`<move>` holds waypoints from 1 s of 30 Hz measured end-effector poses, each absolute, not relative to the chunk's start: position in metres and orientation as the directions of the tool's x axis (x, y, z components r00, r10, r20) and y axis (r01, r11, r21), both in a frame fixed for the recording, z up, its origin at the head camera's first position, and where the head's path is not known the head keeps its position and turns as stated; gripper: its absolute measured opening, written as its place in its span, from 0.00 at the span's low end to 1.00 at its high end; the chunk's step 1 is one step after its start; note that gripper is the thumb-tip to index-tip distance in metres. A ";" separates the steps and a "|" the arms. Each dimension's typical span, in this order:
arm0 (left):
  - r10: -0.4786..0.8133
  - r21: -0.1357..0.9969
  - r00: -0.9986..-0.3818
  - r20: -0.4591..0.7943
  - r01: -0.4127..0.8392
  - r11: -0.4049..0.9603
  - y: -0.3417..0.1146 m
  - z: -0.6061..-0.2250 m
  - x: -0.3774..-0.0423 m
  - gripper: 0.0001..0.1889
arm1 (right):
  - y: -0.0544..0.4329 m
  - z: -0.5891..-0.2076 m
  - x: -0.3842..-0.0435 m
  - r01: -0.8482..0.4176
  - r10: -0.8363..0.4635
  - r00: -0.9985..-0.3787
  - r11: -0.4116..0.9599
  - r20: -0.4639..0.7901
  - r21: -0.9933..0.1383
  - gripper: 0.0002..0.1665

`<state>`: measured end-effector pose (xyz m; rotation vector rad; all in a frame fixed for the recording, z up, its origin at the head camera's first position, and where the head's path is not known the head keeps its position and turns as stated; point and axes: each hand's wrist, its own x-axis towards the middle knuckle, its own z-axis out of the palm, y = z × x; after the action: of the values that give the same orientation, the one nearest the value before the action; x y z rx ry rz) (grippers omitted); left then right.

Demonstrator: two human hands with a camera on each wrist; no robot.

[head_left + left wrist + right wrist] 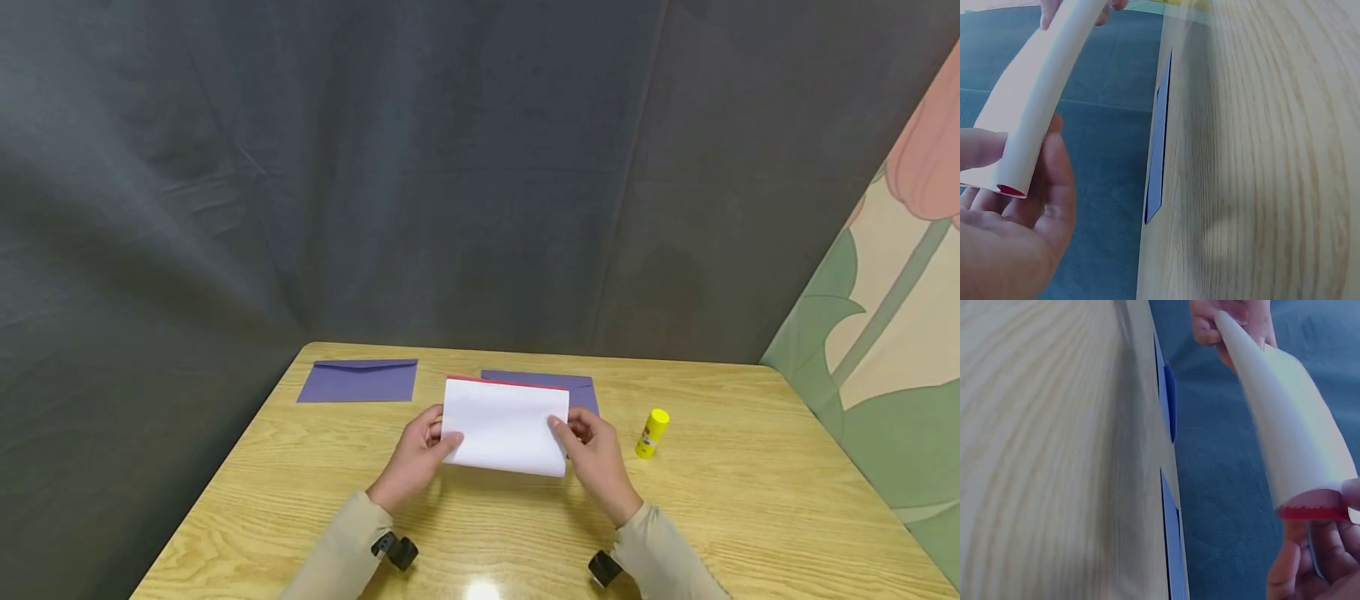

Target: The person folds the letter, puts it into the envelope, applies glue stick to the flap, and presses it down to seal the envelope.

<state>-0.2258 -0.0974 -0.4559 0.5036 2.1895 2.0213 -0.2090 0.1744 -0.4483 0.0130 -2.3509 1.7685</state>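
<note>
A sheet of paper [506,429], white outside with a red inner side, is bent over on itself and held above the table. My left hand [412,458] pinches its left end, thumb on the white face and fingers behind. At the right end my right hand [598,467] grips it the same way. The left wrist view shows the folded paper [1041,94] curving round at its near edge, with red inside. In the right wrist view, a red strip lines the open end of the paper [1297,425]. Behind the paper lies a purple envelope [583,397], partly covered by it.
Another purple envelope [360,383] lies at the table's back left, its flap edge toward the curtain. A yellow glue stick [652,433] stands to the right of my right hand. The wooden table [750,500] ends at a dark curtain [480,183].
</note>
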 end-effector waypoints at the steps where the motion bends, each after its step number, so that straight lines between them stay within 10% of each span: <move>1: 0.321 0.986 -0.938 0.135 0.160 0.052 -0.097 -0.456 -0.226 0.21 | 0.175 -0.448 -0.209 -0.125 0.123 -0.978 0.289 0.167 -0.949 0.14; 30: 0.305 0.980 -0.944 0.129 0.168 0.103 -0.096 -0.455 -0.225 0.16 | 0.177 -0.449 -0.209 -0.120 0.115 -0.979 0.328 0.166 -0.937 0.12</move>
<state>-0.2248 -0.0959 -0.4553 0.4847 2.2524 1.9770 -0.2091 0.1772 -0.4494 0.0049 -2.3881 1.7117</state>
